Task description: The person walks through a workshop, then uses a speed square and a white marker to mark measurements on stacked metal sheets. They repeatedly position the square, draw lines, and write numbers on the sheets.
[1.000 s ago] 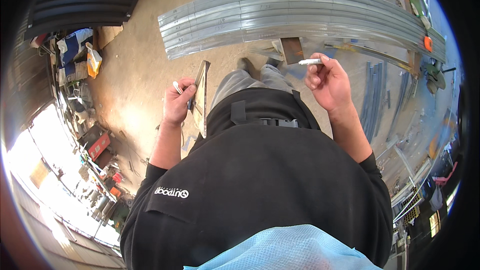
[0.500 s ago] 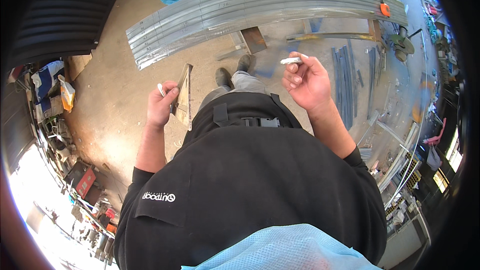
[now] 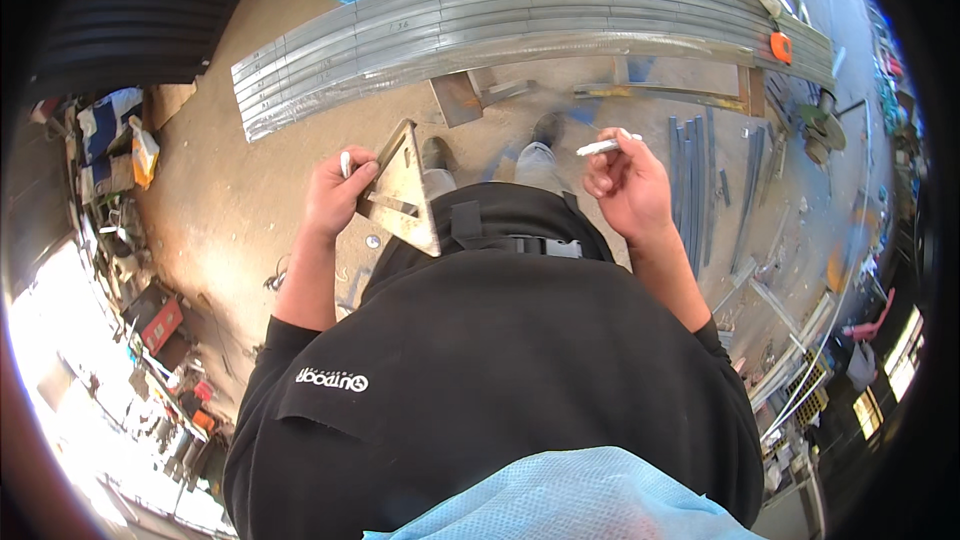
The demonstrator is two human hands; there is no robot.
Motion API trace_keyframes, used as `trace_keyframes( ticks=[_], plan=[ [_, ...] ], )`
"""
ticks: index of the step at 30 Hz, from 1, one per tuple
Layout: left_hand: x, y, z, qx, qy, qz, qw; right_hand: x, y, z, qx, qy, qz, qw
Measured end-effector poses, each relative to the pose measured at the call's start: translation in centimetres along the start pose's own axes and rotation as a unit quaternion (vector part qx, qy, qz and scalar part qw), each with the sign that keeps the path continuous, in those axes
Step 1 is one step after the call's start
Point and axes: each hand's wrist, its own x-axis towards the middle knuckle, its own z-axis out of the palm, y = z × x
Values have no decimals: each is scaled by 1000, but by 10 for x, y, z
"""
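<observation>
Left hand (image 3: 335, 195): fingers closed around a triangular metal square (image 3: 403, 195) and a small white cap (image 3: 345, 162).
Right hand (image 3: 628, 185): fingers pinching a white marker (image 3: 606, 145), at 3 o'clock of the square.
Floor, 12 o'clock: long steel profiles (image 3: 520, 25).

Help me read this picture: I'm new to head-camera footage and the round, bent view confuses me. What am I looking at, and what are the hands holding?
There is no machine here, only a person wearing a wide fisheye camera on the head. It looks straight down, so straight edges bend near the rim. The black top fills the lower part. The left hand holds a metal triangular square and a small white piece. The right hand holds a white marking stick. Below is a dusty concrete floor. A bundle of long metal bars lies across it ahead of the feet, and shorter grey strips lie to the right.
</observation>
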Motion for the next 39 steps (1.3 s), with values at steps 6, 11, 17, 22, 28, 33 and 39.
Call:
trace_keyframes(
  ticks=[6,11,17,22,28,33,39],
  plan=[
    [19,36,71,141,73,83,984,9,-76,-57,-72,36,-3,997],
    [41,71,102,317,102,152,931,20,-115,-78,-108,34,2,994],
    [73,94,112,447,95,248,854,25,-118,-82,-120,48,17,991],
    [103,93,108,450,78,270,848,16,-112,-80,-124,79,17,989],
    [133,95,100,461,40,278,842,8,-102,-75,-142,128,14,981],
    [149,94,98,460,11,292,838,13,-94,-65,-150,110,26,982],
    [161,92,96,475,-10,311,823,27,-83,-49,-175,119,35,977]
  ],
)
